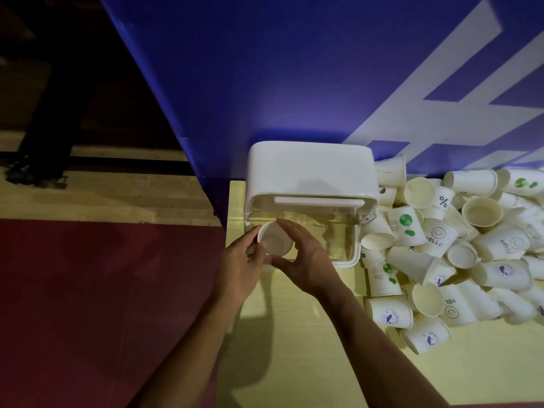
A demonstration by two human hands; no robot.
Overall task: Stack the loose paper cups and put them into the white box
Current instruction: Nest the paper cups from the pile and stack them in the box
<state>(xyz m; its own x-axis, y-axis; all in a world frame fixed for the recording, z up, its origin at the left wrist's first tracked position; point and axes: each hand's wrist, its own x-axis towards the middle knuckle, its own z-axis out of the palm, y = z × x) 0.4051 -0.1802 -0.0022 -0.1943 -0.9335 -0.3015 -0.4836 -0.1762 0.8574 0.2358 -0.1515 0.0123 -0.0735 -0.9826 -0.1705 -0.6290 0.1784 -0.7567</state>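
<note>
A white box [312, 172] with a raised lid and a clear body stands at the table's far left corner. A white paper cup [275, 240], mouth up, sits at the box's open left part. My left hand [241, 266] holds its left rim with curled fingers. My right hand [306, 260] curves round its right side, thumb below and fingers above the rim. Whether more cups are nested under it is hidden. A big heap of loose paper cups [459, 254] lies to the right of the box.
The pale yellow table [309, 348] ends just left of the box, with a dark red floor [103, 304] beyond. A blue panel with white lettering [294, 69] stands right behind the box and the heap.
</note>
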